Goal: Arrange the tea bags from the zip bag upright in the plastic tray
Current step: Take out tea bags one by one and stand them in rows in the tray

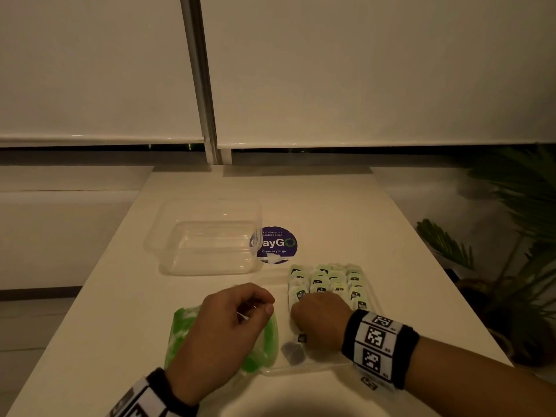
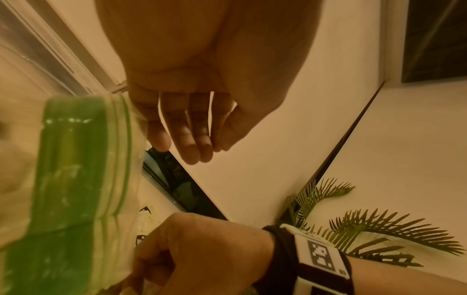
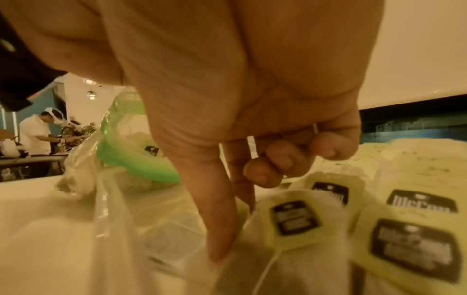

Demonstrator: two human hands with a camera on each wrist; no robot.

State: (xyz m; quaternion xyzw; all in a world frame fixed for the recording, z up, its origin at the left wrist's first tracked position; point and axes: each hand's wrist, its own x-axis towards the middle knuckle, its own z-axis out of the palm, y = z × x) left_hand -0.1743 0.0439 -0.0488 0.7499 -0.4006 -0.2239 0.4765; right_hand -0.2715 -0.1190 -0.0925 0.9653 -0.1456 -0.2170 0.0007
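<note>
A clear zip bag with a green zip strip [image 1: 268, 341] lies on the white table, mouth to the left, with several pale green tea bags [image 1: 331, 281] in rows inside. My right hand [image 1: 319, 322] reaches into the bag. In the right wrist view its thumb and forefinger [image 3: 232, 239] pinch the corner of one tea bag [image 3: 290, 239], the other fingers curled. My left hand [image 1: 234, 323] hovers over the bag's mouth, its fingers [image 2: 192, 135] hanging loosely beside the green strip [image 2: 70, 179] and holding nothing. The clear plastic tray [image 1: 168, 248] stands beyond and looks empty.
A round purple sticker [image 1: 278, 245] lies on the table between tray and bag. A palm plant [image 1: 511, 266] stands off the table's right edge. Window blinds hang behind the table. A person [image 3: 35, 135] works far off in the right wrist view.
</note>
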